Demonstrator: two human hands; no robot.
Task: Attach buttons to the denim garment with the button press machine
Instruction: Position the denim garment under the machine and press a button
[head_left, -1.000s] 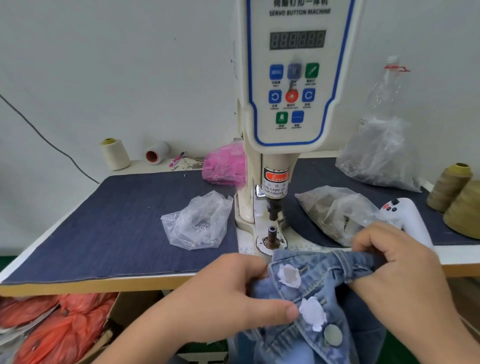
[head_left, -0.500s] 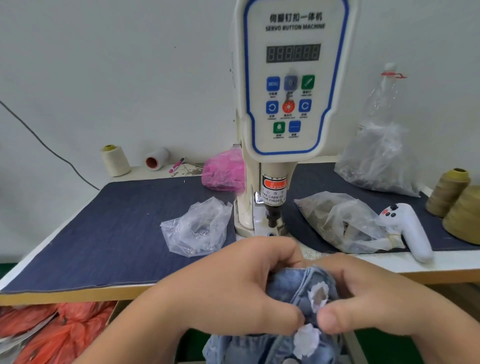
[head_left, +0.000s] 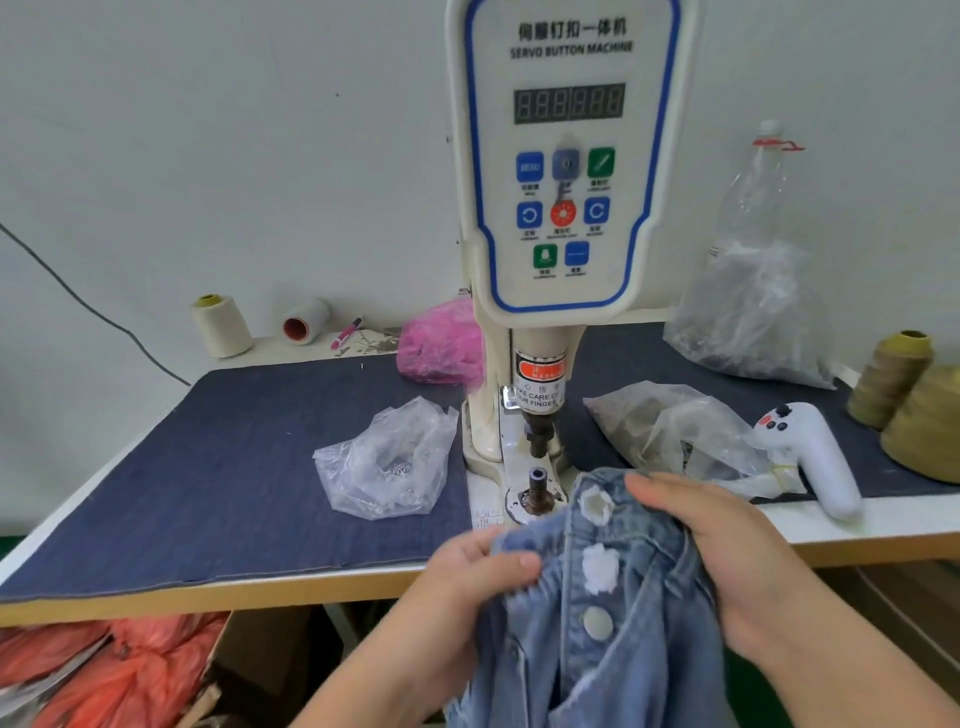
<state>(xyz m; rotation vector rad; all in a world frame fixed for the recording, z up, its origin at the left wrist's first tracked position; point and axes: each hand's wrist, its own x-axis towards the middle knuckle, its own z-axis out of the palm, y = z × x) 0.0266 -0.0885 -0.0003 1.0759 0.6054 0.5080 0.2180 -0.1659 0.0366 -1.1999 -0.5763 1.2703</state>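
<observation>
**Denim held at the press, top hole beside the lower die**

Both hands hold the denim (head_left: 613, 639) at the desk's (head_left: 156, 597) front edge, right in front of the press (head_left: 566, 156). The left hand (head_left: 467, 587) has its grip clamped on the fabric's left edge, thumb on top and fingers under the fold. The right hand (head_left: 722, 566) lies over the bunched right side, fingers curled round the cloth.

Down the placket run two white frayed patches, the upper one (head_left: 596, 505) just beside the lower die (head_left: 537, 491), the second (head_left: 600, 569) below it. A silver button (head_left: 597, 622) sits fixed under those.

The upper punch (head_left: 537, 434) stands above the die, apart from it, with nothing between them.

On the dark blue mat (head_left: 234, 467), a clear bag (head_left: 389, 462) lies left of the press and another bag (head_left: 670, 431) to its right. A white handheld device (head_left: 815, 457) rests near the right bag. A pink bag (head_left: 441, 343) sits behind the press column. Thread cones (head_left: 891, 376) stand at far right, a cream cone (head_left: 221, 325) at back left.
</observation>
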